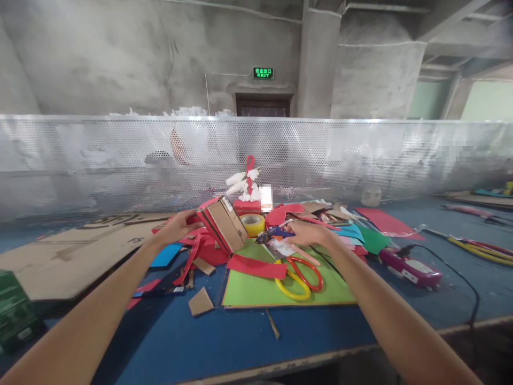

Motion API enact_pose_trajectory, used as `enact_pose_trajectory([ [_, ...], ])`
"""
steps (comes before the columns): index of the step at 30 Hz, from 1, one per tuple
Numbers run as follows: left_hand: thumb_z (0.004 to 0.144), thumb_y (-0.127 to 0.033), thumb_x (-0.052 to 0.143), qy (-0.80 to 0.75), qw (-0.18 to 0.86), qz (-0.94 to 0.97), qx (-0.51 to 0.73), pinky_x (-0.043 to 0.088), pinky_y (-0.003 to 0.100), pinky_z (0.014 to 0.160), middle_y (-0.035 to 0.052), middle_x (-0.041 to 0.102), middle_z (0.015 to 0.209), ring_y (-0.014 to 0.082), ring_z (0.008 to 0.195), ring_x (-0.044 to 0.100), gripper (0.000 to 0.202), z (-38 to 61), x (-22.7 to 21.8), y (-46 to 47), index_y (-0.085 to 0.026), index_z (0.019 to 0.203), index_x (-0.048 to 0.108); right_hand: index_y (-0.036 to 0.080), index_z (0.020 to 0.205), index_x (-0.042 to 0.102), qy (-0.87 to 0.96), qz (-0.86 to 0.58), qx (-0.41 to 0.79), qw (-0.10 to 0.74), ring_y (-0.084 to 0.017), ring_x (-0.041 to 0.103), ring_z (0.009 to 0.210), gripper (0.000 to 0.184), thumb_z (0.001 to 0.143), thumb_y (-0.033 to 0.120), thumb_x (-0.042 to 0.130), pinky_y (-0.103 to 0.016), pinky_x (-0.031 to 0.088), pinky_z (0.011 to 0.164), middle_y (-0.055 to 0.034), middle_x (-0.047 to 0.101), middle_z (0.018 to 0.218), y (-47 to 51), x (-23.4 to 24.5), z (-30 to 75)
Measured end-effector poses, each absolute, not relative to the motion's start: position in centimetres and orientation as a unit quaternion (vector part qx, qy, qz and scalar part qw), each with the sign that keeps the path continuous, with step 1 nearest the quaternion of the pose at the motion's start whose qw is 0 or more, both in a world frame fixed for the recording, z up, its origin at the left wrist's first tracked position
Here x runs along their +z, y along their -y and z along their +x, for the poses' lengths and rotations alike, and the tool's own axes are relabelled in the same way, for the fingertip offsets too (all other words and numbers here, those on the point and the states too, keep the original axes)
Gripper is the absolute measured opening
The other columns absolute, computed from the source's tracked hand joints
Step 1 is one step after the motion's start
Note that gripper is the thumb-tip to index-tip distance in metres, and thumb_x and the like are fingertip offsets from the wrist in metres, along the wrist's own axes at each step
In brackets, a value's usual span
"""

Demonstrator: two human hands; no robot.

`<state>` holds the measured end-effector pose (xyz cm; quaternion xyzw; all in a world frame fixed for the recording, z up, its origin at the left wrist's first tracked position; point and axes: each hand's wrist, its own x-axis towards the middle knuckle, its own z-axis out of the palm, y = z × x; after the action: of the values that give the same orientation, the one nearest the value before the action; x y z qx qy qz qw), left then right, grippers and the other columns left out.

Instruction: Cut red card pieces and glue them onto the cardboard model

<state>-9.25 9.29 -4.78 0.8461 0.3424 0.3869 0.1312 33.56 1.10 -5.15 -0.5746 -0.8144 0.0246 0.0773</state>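
Note:
My left hand [185, 227] is closed on the left side of a cardboard box [226, 224] with red paper on its edges, tilted above the paper scraps. In my right hand [306, 233] is what looks like a blue glue gun [276, 232], its dark tip pointing left toward the box. A roll of yellow tape [253, 224] lies between the box and my right hand. Below them, scissors with yellow and red handles [294, 287] rest on green paper [256, 291], beside a red paper strip [256, 266].
Flattened cardboard [80, 251] covers the left of the blue table [168, 337]. Behind stands a red and white paper ornament [250, 184] before a perforated metal screen [200, 149]. A purple corded box [412, 270] and yellow-handled tool [476, 250] lie right; a green crate [16, 310] stands left.

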Motion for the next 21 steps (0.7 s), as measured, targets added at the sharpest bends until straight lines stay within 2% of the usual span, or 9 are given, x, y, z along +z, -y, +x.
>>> enact_pose_trajectory([
  [3,0.081,-0.049,0.07,-0.347,0.129,0.849,0.378,0.055,0.045,0.096,0.0122,0.077,0.11,0.0316,0.101,0.07,0.045,-8.9,-4.7,-8.9,-0.015,0.11,0.072,0.015,0.111,0.065,0.808,-0.577,-0.006,0.115,-0.026,0.066,0.095,0.034,0.09,0.042,0.065,-0.028,0.041,0.068,-0.0149,0.071,0.113,0.1,-4.1,32.8],
  [6,0.082,-0.048,0.069,-0.343,0.124,0.851,0.377,0.055,0.045,0.096,0.0125,0.076,0.112,0.0311,0.104,0.069,0.044,-8.8,-4.5,-8.7,-0.015,0.111,0.071,0.019,0.114,0.064,0.84,-0.51,0.018,0.185,-0.022,0.066,0.088,0.037,0.091,0.048,0.063,-0.028,0.041,0.069,-0.0096,0.072,0.107,1.9,-3.5,30.4],
  [8,0.082,-0.049,0.07,-0.351,0.117,0.85,0.376,0.055,0.045,0.096,0.0114,0.077,0.111,0.031,0.103,0.07,0.043,-8.9,-4.5,-8.7,-0.016,0.109,0.071,0.022,0.112,0.065,0.88,-0.434,0.058,0.183,-0.02,0.066,0.082,0.038,0.091,0.054,0.062,-0.028,0.041,0.067,-0.0062,0.073,0.102,3.2,-3.7,28.2],
  [10,0.08,-0.052,0.071,-0.364,0.109,0.845,0.375,0.055,0.046,0.094,0.0109,0.077,0.106,0.0315,0.101,0.07,0.042,-9.1,-4.6,-8.9,-0.017,0.104,0.073,0.022,0.113,0.065,0.912,-0.376,0.042,0.161,-0.022,0.067,0.089,0.043,0.087,0.056,0.067,-0.029,0.042,0.069,-0.0071,0.073,0.107,4.2,-4.3,26.0],
  [13,0.078,-0.054,0.072,-0.371,0.111,0.843,0.374,0.055,0.046,0.093,0.0106,0.078,0.102,0.0321,0.099,0.07,0.045,-9.3,-4.7,-9.0,-0.017,0.104,0.073,0.019,0.108,0.065,0.94,-0.328,-0.02,0.09,-0.026,0.067,0.09,0.036,0.089,0.05,0.065,-0.032,0.043,0.07,-0.0103,0.073,0.106,5.1,-5.4,23.7],
  [17,0.079,-0.05,0.072,-0.367,0.119,0.845,0.371,0.054,0.045,0.095,0.0098,0.077,0.103,0.03,0.1,0.07,0.043,-9.2,-4.7,-9.0,-0.017,0.106,0.073,0.017,0.102,0.066,0.941,-0.323,-0.093,0.042,-0.027,0.07,0.087,0.019,0.095,0.03,0.054,-0.033,0.044,0.07,-0.012,0.074,0.103,5.5,-6.3,22.6],
  [21,0.08,-0.048,0.071,-0.366,0.13,0.843,0.372,0.054,0.044,0.095,0.0098,0.077,0.104,0.0287,0.099,0.07,0.041,-9.1,-4.7,-8.8,-0.016,0.106,0.073,0.016,0.1,0.068,0.932,-0.344,-0.116,0.018,-0.027,0.071,0.083,0.019,0.09,0.015,0.052,-0.031,0.044,0.067,-0.013,0.075,0.096,5.6,-6.1,22.4],
])
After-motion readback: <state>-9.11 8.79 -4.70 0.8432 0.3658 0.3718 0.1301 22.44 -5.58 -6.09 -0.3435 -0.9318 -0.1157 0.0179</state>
